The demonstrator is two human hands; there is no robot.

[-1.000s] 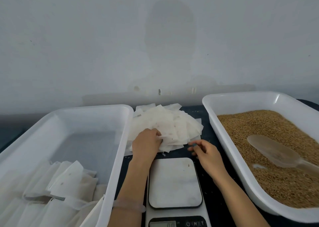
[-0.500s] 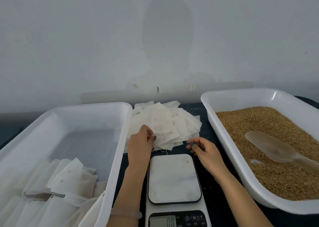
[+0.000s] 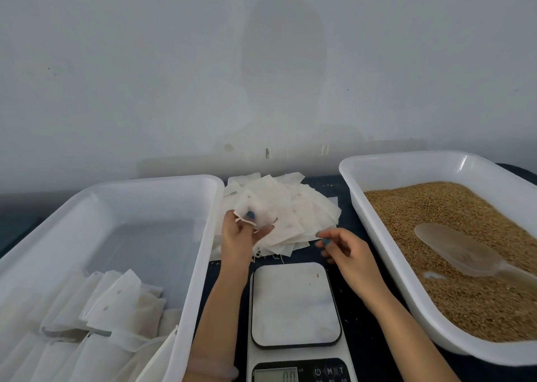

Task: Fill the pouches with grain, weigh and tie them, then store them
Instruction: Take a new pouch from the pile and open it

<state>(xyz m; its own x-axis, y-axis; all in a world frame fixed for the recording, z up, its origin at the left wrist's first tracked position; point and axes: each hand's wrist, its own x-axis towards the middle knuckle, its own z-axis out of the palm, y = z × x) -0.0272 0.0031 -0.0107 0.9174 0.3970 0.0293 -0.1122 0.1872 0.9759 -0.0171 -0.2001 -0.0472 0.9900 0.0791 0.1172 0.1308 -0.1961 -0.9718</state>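
Lifting one empty pouch (image 3: 261, 201) clear of the pile (image 3: 305, 218) at the back of the worktop (image 3: 347, 207), the left hand (image 3: 239, 237) now pinches it between thumb and fingers (image 3: 250, 216); half a second ago it only pressed on the stack. The right hand (image 3: 347, 250) hovers nearby, loosely curled and holding nothing. A fresh filling round probably begins. The scale (image 3: 295, 303) readout is cut off and blurred.

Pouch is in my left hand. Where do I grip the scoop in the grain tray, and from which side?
Take the scoop by its narrow handle, which points toward the tray's near right end and lies on top of the grain. Bring the right hand in from above and the near side; the wide bowl lies flat, probably too broad for the fingers.
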